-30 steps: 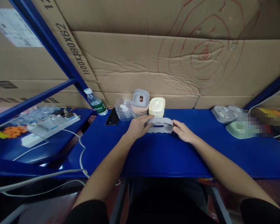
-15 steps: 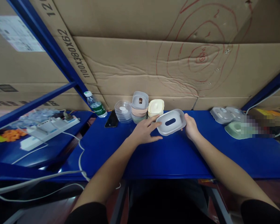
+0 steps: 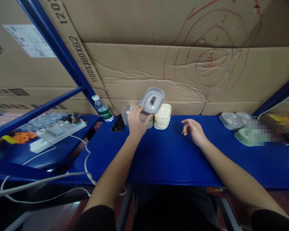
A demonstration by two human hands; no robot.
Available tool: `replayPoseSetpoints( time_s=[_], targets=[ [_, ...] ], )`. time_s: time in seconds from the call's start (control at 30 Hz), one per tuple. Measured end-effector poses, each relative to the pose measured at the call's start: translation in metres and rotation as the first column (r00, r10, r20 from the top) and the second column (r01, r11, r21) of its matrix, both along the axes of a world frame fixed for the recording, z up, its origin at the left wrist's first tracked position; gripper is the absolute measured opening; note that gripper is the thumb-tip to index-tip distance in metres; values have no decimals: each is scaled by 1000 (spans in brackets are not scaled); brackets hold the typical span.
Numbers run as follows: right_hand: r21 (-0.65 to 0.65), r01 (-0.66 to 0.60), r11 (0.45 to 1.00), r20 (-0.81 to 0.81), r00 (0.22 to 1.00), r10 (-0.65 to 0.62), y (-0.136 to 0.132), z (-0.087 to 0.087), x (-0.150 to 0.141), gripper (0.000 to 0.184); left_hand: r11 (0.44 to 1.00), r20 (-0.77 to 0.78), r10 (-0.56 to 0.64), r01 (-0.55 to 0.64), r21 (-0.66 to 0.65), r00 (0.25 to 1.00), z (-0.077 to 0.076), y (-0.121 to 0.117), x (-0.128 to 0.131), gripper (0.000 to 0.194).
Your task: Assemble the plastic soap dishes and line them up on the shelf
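- gray slotted piece (image 3: 158, 103) is tilted over a container stack (image 3: 150, 123), can't tell if they touch
- left hand (image 3: 137, 122) has its near edge pinched, fingers and thumb closed on it
- right hand (image 3: 194, 131): nothing held, fingers half curled above the blue table (image 3: 168, 160)
- 1 cream stack (image 3: 162, 119) sits just beside

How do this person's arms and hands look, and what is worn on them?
Black sleeves end around the elbows, leaving the forearms uncovered. The left hand and right hand wear no gloves, and no watch or bracelet shows at either wrist. The visible sleeve parts look plain.
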State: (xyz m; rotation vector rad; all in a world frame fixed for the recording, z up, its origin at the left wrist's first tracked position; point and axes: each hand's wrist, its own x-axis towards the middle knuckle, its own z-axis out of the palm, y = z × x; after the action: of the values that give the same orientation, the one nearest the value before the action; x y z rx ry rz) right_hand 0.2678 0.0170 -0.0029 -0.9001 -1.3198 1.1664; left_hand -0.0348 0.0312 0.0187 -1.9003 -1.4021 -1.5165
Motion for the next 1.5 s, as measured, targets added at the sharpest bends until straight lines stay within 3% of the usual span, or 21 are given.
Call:
replayPoseSetpoints(
  time_s=[0.2,0.6,0.7,0.77,0.83,0.93,1.07,1.2,1.3,1.4,1.5],
  targets=[
    [0,-18,1000,55,998,18,-2,0,-3,46,974,19,161,-156,-163,987,0,12,5,56],
    [10,-9,1000,110,994,8,-4,1,-3,45,976,41,78,-68,-207,996,-4,16,3,84],
    [68,11,998,173,985,-23,-3,2,1,44,980,60,73,-60,-190,996,-8,13,2,88],
    [178,68,982,280,953,-117,0,2,10,42,986,65,59,-48,-159,996,-11,8,1,89],
    [365,134,921,437,849,-296,7,4,24,39,993,56,32,-26,-114,998,-16,2,-1,86],
    [600,131,789,604,573,-555,25,7,59,38,999,41,4,-2,-33,999,-22,-6,0,78],
    [627,328,706,632,317,-708,48,8,125,55,994,-25,-56,58,94,998,-24,-13,8,65],
    [544,514,663,743,70,-665,55,1,183,69,984,-110,-101,116,133,989,-25,-15,14,61],
    [429,592,682,864,-49,-501,53,-9,197,74,982,-122,-115,131,133,986,-27,-14,13,59],
    [336,546,767,939,-132,-317,51,-17,177,68,988,-123,-121,132,84,985,-29,-13,10,60],
    [406,388,827,914,-181,-363,49,-15,138,57,989,-127,-129,137,59,984,-30,-12,10,61]
  ],
)
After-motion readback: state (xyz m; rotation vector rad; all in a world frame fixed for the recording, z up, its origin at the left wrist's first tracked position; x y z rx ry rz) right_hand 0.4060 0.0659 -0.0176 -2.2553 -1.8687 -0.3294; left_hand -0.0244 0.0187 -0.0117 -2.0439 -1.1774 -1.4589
